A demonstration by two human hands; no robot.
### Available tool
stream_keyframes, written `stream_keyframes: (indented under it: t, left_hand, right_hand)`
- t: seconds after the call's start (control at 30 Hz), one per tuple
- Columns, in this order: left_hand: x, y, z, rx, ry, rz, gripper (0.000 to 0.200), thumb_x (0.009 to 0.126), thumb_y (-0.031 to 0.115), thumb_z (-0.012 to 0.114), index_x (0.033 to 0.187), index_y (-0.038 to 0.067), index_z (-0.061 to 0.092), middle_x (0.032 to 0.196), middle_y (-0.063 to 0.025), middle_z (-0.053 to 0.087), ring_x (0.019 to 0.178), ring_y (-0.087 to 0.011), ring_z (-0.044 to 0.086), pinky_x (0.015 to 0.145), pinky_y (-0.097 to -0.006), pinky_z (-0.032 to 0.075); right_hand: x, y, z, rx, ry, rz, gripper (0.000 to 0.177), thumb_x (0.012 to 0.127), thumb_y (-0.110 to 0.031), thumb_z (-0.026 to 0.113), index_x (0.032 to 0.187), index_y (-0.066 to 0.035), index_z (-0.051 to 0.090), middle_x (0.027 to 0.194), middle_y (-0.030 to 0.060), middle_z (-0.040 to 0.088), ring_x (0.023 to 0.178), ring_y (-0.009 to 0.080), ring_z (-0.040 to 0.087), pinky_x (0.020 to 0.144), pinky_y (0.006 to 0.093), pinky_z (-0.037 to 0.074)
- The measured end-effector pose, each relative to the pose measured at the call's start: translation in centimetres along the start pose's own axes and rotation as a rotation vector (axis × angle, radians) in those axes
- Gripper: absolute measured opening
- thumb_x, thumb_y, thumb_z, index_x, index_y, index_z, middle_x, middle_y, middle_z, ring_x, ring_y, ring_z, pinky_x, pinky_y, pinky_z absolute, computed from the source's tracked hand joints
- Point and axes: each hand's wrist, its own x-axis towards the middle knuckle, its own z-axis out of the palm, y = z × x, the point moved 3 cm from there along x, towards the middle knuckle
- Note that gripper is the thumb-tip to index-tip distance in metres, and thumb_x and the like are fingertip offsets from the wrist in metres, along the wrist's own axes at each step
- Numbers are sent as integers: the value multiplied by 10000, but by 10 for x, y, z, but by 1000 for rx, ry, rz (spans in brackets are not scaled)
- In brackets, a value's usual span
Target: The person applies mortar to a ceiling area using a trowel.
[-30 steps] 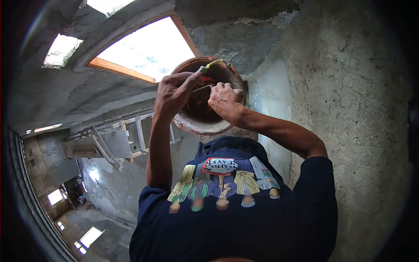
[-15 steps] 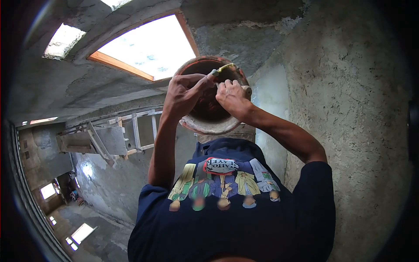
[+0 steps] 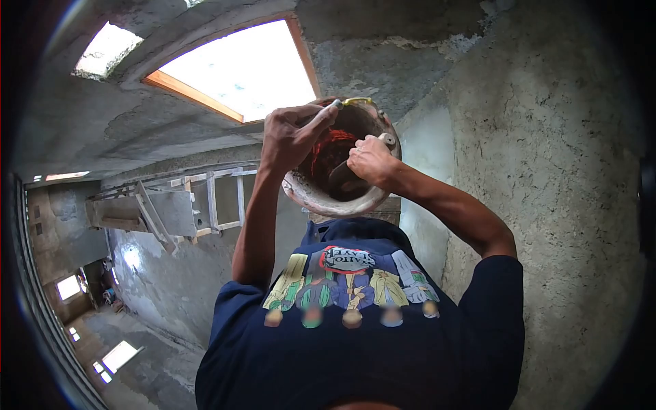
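A round bucket (image 3: 342, 207) with a pale, caked rim is tilted so that its reddish inside shows. At its upper left edge, my left hand (image 3: 290, 137) is closed on the bucket's handle, beside a yellow piece (image 3: 358, 101) at the rim. My right hand (image 3: 372, 160) is wrapped round a trowel; the round end of its grip (image 3: 387, 139) sticks out above the fist. The trowel's dark blade (image 3: 344, 179) points down into the bucket. What lies at the bottom of the bucket is too dark to tell.
A rough plastered wall (image 3: 547, 191) rises on the right. Wooden scaffold framing (image 3: 215, 201) stands on the left. A large wood-framed opening (image 3: 242, 68) lets in bright light at the top. Some brickwork (image 3: 383, 209) shows just beyond the dark shirt.
The bucket has tipped and shifted slightly down and right, showing more of its inside. My right hand has moved a little right, and the trowel blade now shows inside the bucket.
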Motion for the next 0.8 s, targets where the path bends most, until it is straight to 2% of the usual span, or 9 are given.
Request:
stream_keyframes:
  t: [0.03,0.07,0.23,0.3,0.43,0.63,0.7,0.73,0.8]
  left_hand:
    - [0,-1,0,-19,-14,-3,307,861,298,668,900,0,729,658,-71,674,579,-92,603,539,-249,484]
    - [-1,0,0,-21,-9,-8,307,861,298,668,900,0,729,658,-71,674,579,-92,603,539,-249,484]
    - [-10,27,10,21,-116,123,300,858,275,673,931,-12,720,735,-97,698,638,-99,623,589,-261,501]
    - [-12,34,18,30,-112,183,303,855,279,675,945,-7,718,759,-110,706,651,-124,649,609,-278,522]
    - [-11,44,27,69,-147,189,296,825,291,692,871,0,723,723,-147,690,614,-205,673,606,-303,522]
    - [-2,50,25,157,-121,198,293,836,293,673,862,5,721,698,-147,678,583,-222,657,587,-311,508]
    - [0,47,27,131,-115,221,293,843,297,662,861,11,722,693,-143,677,575,-225,651,594,-312,506]
    - [0,49,27,147,-113,210,292,846,298,658,868,14,722,695,-140,678,578,-224,653,598,-312,506]
    - [0,52,27,164,-115,196,292,849,299,654,874,17,723,697,-138,679,581,-224,654,602,-313,507]
  right_hand:
    - [-2,2,1,6,-70,-2,183,849,-204,550,828,-156,726,890,5,684,907,180,632,752,329,469]
    - [-4,6,1,-44,0,-28,149,831,-175,602,866,-173,746,871,-1,716,839,178,693,627,295,514]
    - [-34,17,-24,-77,-27,67,152,837,-166,592,871,-162,740,874,12,710,858,176,682,643,301,506]
    - [-49,18,-35,-137,87,179,153,846,-163,578,868,-145,728,871,17,695,872,183,663,662,311,497]
    - [-47,11,-19,-134,50,239,150,836,-155,576,863,-135,722,871,46,686,876,186,655,671,318,492]
    - [-40,-2,7,182,213,171,127,770,-123,580,716,-60,677,790,139,650,721,247,663,579,371,517]
    - [-38,-5,4,305,206,167,85,746,-119,598,709,-53,636,768,149,632,727,261,651,615,383,512]
    - [-41,-4,10,334,347,110,68,736,-111,611,733,-44,596,752,151,615,736,295,634,658,404,503]
    - [-41,-2,15,358,373,76,65,745,-108,608,743,-50,578,747,149,606,737,311,624,675,409,497]
